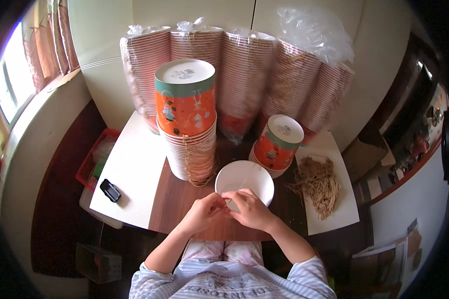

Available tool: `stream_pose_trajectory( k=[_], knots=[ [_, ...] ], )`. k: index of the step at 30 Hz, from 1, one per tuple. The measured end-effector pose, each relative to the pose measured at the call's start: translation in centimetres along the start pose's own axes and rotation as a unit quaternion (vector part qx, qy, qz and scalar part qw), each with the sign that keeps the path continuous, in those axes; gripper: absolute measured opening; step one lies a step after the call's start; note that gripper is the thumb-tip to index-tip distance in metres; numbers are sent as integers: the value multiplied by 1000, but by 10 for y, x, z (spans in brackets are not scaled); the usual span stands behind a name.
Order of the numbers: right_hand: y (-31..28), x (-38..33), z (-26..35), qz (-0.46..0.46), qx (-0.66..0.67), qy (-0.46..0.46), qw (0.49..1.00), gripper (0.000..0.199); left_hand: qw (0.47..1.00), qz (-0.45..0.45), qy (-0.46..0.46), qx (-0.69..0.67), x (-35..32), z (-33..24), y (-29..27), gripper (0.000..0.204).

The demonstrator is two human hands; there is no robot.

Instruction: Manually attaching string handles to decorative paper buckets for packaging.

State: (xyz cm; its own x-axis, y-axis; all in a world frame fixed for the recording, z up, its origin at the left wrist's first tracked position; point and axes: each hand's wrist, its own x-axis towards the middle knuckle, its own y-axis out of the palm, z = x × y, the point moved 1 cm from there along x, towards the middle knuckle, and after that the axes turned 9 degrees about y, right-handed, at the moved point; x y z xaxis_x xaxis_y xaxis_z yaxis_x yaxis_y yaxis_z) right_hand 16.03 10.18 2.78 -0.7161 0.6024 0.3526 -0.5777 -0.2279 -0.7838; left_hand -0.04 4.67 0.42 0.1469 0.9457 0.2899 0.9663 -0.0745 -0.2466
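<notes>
The left hand (207, 211) and right hand (251, 209) meet at bunched fingertips; I cannot tell what they pinch. Just beyond them sits a white paper tub (249, 180), its round mouth showing, the right hand overlapping its near rim more; tan twine (317, 187) lies farther right.

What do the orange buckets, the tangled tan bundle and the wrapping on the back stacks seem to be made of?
Orange buckets: probably coated paperboard; smooth-looking, printed walls and pale rims suggest it.
Tan bundle: perhaps paper twine or plant fibre, matte and stringy; I can't tell which.
Wrapping: apparently clear, glossy plastic film, judging by crinkles and highlights.
</notes>
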Motion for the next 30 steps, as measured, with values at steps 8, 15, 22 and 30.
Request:
stream_pose_trajectory(
  k=[8,15,22,30],
  knots=[
    [3,-2,-3,-15,36,19,999,24,968,-63,-21,-240,-2,11,3,20],
    [5,-3,-9,-20,132,141,981,22,980,-108,31,166,-20,10,3,17],
    [3,-2,-7,-12,146,138,980,24,953,-152,57,255,-24,15,29,14],
    [0,-4,-6,19,180,155,971,18,936,-216,125,248,-23,10,25,15]
  ],
)
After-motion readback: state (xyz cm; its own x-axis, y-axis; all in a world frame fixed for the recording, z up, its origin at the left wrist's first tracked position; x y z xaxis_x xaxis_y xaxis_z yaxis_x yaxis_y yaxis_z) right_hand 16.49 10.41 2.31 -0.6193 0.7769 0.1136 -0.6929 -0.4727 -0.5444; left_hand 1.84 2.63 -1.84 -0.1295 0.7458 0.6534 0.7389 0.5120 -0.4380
